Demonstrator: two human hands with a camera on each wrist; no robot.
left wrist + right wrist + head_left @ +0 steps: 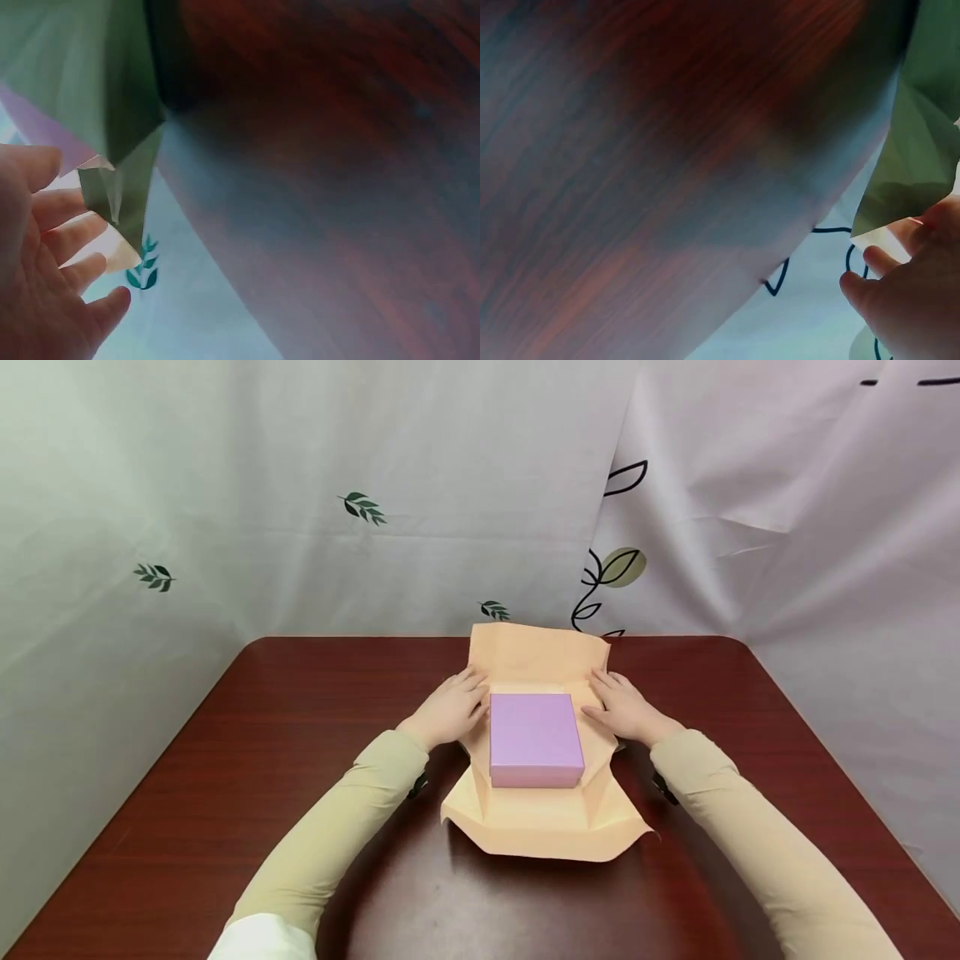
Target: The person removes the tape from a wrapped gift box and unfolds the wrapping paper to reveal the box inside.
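A lilac box (535, 731) lies on a creased sheet of peach wrapping paper (551, 839), whose far flap stands up behind it. In the left wrist view the underside of the paper (127, 195) looks green. My left hand (450, 706) rests at the paper's left edge beside the box, fingers extended and slightly spread. Opposite it, my right hand (626, 706) touches the right edge of the paper with its fingers loosely straight. The right wrist view shows those fingertips (881, 261) next to the paper's raised corner.
The paper lies on a dark red-brown wooden table (330, 693). A pale curtain (300, 485) with leaf prints hangs behind and beside it. Both forearms, in beige sleeves (333, 822), reach in from the near side.
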